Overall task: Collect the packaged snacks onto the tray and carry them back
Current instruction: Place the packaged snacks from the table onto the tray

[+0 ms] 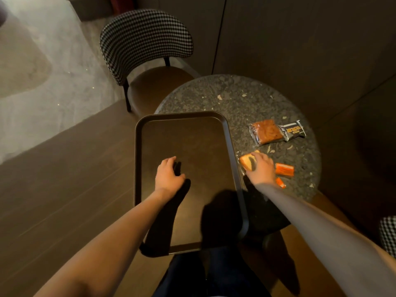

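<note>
Right hand is closed over a clear-wrapped yellow cake slice, partly hidden beneath it; left hand is rested loosely open on the dark tray.

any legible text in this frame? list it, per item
None can be read.
Dark snack packet: a block of yellow print on the wrapper, too blurred to read.
Orange snack packet: pale marks on the wrapper, too small to read.
Small orange packet: no print can be made out.
Clear-wrapped reddish snack, cake slice packet, tray: no print visible.
</note>
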